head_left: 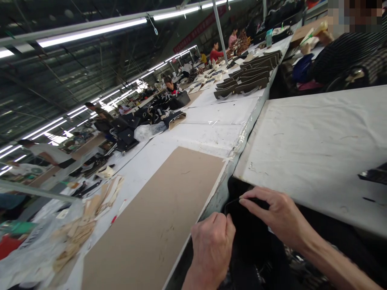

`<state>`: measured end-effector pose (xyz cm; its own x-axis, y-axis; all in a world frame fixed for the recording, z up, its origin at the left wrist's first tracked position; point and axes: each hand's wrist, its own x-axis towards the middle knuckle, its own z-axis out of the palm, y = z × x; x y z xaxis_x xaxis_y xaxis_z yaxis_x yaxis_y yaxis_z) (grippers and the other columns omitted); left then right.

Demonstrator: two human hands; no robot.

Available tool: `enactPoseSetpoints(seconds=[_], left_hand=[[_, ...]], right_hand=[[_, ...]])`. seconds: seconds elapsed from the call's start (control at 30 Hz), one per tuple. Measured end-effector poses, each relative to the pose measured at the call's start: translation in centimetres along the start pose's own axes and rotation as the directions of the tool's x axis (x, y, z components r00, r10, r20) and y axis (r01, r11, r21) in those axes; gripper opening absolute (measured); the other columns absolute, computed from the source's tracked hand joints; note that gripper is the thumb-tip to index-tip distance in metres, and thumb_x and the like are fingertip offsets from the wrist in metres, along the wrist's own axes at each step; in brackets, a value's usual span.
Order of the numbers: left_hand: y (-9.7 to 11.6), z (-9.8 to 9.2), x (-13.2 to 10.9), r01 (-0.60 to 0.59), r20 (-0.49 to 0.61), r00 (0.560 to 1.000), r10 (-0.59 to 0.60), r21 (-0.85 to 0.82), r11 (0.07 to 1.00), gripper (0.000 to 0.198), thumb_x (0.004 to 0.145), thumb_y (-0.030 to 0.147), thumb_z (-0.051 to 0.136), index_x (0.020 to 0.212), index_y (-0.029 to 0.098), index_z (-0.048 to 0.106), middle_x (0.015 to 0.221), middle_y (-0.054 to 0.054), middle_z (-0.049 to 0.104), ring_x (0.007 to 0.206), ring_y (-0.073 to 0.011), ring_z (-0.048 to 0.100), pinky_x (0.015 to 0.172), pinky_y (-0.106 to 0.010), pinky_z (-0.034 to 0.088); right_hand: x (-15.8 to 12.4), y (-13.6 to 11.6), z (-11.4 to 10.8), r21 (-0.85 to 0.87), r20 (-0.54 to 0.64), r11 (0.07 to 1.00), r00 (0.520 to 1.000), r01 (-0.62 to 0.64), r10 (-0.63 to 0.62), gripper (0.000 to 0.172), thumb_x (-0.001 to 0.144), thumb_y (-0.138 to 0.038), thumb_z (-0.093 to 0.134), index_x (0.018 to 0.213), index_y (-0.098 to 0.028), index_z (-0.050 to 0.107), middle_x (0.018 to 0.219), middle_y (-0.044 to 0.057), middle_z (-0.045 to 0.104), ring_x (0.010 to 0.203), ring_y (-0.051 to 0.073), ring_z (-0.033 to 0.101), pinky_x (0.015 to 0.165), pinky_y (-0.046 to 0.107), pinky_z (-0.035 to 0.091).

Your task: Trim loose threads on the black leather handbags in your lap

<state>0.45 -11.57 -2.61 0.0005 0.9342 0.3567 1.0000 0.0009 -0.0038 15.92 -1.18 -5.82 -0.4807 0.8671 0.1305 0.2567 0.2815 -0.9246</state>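
A black piece with a thin raised edge (pixel 252 229), perhaps part of a bag, hangs between my hands below the table edge. My left hand (pixel 213 243) is closed in a fist on its near left edge. Thumb and forefinger of my right hand (pixel 279 207) pinch the same edge a little farther right. The lower part of the piece blends into dark shapes in my lap, so its full form cannot be made out.
A tan board (pixel 160 209) lies on the long white table (pixel 208 131), left of my hands. A white side table (pixel 314 133) stands at right. Dark strap-like pieces (pixel 250 76) lie in rows farther up. Black bags (pixel 127 129) and plastic wrap (pixel 149 131) are at left. A co-worker's striped sleeve (pixel 347 52) is at upper right.
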Motion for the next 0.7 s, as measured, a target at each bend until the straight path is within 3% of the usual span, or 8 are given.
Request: enactPoseSetpoints(seconds=[0.1, 0.23, 0.53, 0.7], left_hand=[[-0.1, 0.1, 0.2, 0.058, 0.041, 0.997, -0.058, -0.005, 0.998, 0.022, 0.093, 0.017, 0.051, 0.072, 0.023, 0.055, 0.065, 0.003, 0.062, 0.053, -0.0155, 0.06, 0.049, -0.03, 0.034], [-0.1, 0.4, 0.0, 0.072, -0.003, 0.997, -0.072, -0.019, 0.997, 0.014, 0.093, 0.017, 0.05, 0.083, 0.023, 0.057, 0.072, 0.002, 0.064, 0.058, -0.0173, 0.063, 0.052, -0.029, 0.038], [0.1, -0.9, 0.4, 0.048, 0.102, 0.994, -0.048, 0.004, 0.999, 0.019, 0.088, 0.009, 0.052, 0.075, 0.023, 0.053, 0.066, 0.004, 0.062, 0.051, -0.0164, 0.06, 0.048, -0.031, 0.034], [-0.1, -0.4, 0.3, -0.052, -0.002, 0.999, 0.052, 0.033, 0.998, 0.026, 0.089, 0.007, 0.046, 0.067, 0.022, 0.049, 0.054, 0.004, 0.055, 0.044, -0.0157, 0.055, 0.044, -0.033, 0.028]], right_hand=[[-0.1, 0.0, 0.3, -0.018, -0.011, 1.0, 1.0, 0.023, -0.023, 0.016, 0.089, -0.041, 0.058, 0.087, -0.031, 0.071, 0.088, -0.004, 0.07, 0.083, 0.018, 0.065, 0.08, 0.032, 0.046], [-0.6, 0.0, 0.8, -0.038, -0.032, 0.998, 0.998, 0.06, -0.061, 0.016, 0.09, -0.041, 0.057, 0.088, -0.031, 0.069, 0.088, -0.005, 0.069, 0.081, 0.016, 0.065, 0.079, 0.031, 0.046], [-1.5, -0.1, 1.0, -0.07, -0.038, 0.989, 0.991, 0.127, -0.13, 0.014, 0.093, -0.039, 0.056, 0.093, -0.031, 0.067, 0.09, -0.005, 0.068, 0.081, 0.014, 0.064, 0.078, 0.028, 0.048], [-1.9, 0.0, 0.7, -0.07, -0.008, 0.986, 0.988, 0.153, -0.154, 0.013, 0.094, -0.036, 0.054, 0.094, -0.03, 0.066, 0.091, -0.004, 0.067, 0.081, 0.013, 0.065, 0.077, 0.026, 0.049]])
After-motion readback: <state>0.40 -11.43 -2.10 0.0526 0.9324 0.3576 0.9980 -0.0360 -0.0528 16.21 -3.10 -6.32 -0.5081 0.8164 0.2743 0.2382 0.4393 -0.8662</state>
